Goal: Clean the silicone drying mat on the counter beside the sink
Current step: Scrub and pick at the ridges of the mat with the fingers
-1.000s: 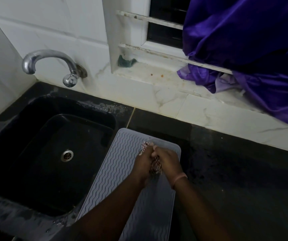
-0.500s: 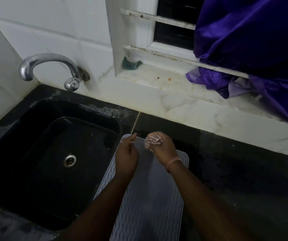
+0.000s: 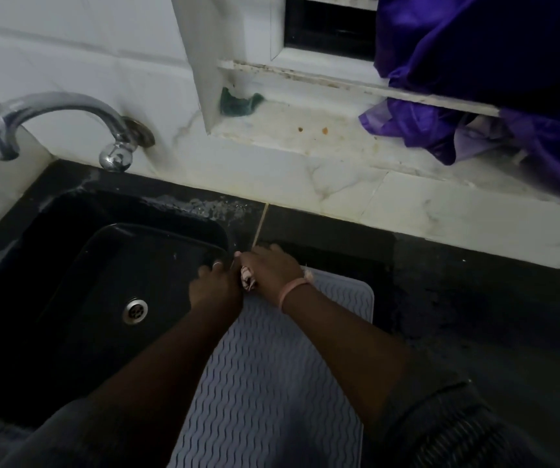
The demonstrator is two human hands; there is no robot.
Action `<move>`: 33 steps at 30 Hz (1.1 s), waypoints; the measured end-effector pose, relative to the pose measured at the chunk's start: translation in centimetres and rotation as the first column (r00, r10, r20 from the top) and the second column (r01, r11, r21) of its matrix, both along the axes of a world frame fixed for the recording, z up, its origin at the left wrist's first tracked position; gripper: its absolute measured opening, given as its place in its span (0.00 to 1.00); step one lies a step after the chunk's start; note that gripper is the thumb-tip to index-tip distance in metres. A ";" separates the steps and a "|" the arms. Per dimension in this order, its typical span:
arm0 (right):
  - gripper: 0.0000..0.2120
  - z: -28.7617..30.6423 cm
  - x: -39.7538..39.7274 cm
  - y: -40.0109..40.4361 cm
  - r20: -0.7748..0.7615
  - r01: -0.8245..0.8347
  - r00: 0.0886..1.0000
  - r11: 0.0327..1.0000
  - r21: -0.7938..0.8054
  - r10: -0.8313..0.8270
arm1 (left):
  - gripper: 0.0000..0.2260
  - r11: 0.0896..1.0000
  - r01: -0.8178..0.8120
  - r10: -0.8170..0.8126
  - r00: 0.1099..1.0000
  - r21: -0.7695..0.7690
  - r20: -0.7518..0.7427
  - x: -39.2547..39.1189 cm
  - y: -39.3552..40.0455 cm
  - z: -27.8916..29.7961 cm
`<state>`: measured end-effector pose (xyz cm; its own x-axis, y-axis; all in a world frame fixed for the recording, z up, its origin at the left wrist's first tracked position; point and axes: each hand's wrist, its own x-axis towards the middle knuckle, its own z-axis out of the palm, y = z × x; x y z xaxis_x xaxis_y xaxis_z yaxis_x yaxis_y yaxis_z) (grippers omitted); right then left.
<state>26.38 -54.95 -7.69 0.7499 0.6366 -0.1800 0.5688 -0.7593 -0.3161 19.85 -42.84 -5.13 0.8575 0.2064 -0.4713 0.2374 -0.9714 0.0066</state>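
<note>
The head view, the only one, looks down on a dark desk (image 3: 474, 315) with a black sink (image 3: 110, 282) set into it and a chrome tap (image 3: 52, 113) on the tiled wall above. The grey, wave-ribbed silicone drying mat (image 3: 272, 383) lies flat on the desk just beside the sink's right edge, running from the person's body toward the wall.

Both hands meet at the mat's far left corner. The right hand (image 3: 272, 268) has its fingers curled round a small bunched checked cloth (image 3: 247, 280) and bears it down at that corner. The left hand (image 3: 216, 285) sits at the mat's edge by the sink rim; it seems to be steadying or pinching the corner, but whether its fingers grip anything cannot be told in this dim light.

The step in hand looks like wiping the far end of the mat. The next move probably calls for drawing the cloth along the ribs toward the body while the left hand keeps the mat from sliding.
</note>
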 end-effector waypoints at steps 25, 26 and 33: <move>0.24 2.8 -4.8 -10.2 -0.014 0.445 0.896 0.896 -0.015 -0.445 | 0.33 0.991 0.008 0.015 0.986 -0.135 0.167 -0.3 -6.2 1.3; 0.23 2.6 -5.2 -9.4 -0.010 0.389 0.921 0.921 -0.032 -0.389 | 0.33 0.987 0.058 -0.032 0.985 -0.152 0.170 -0.5 -7.3 1.1; 0.20 1.9 -4.7 -9.5 0.088 0.196 0.979 0.967 -0.162 -0.184 | 0.37 0.990 0.138 -0.135 0.989 -0.032 0.067 -1.0 -8.8 0.1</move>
